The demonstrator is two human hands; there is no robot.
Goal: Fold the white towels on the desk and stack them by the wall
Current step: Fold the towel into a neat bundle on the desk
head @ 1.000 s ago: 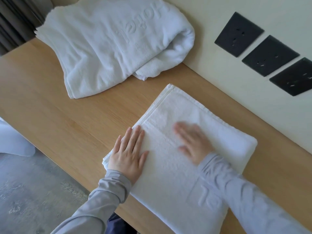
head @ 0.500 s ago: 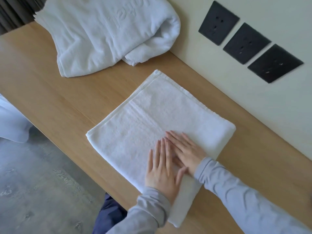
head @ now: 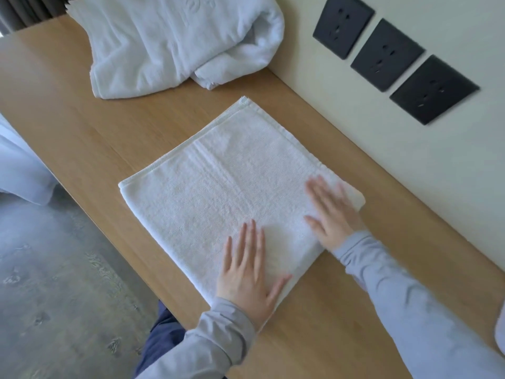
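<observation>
No text is legible; the crumpled towel [head: 175, 45] bears only faint, cut-off embossed marks.

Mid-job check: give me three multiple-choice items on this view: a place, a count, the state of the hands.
1. Where is the crumpled towel? A) on the floor B) at the far end of the desk, against the wall C) on a chair
2. How many black wall sockets show? A) two B) three C) five
3. How do the left hand and right hand meet the folded towel? A) flat, fingers straight B) pinching a corner C) lifted clear

Answers: 1B, it lies on the desk by the wall; 2B, three plates in a row; 3A, both palms lie flat.
</observation>
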